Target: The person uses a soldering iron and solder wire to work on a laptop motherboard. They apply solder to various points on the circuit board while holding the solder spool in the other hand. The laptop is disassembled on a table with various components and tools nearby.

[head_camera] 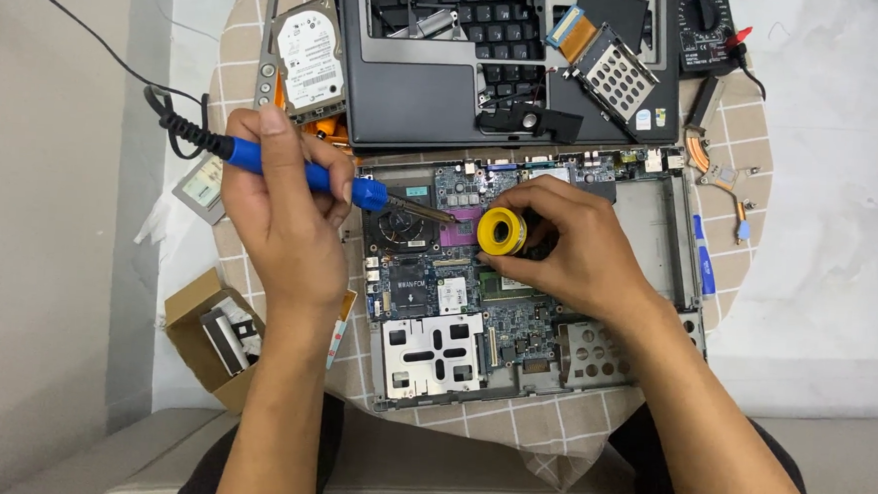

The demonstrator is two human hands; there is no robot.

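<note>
Here, the soldering iron (303, 173), clenched in the left hand (286, 204), has its tip just at nine o'clock of the yellow solder spool (503, 231) gripped by the right hand (569, 249) over the bare laptop motherboard (457, 278), so soldering looks underway, calling for a steady tip.

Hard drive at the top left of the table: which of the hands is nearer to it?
Left. The left hand, holding the blue soldering iron, is just below the hard drive. The right hand, holding the yellow spool, is farther off over the motherboard.
</note>
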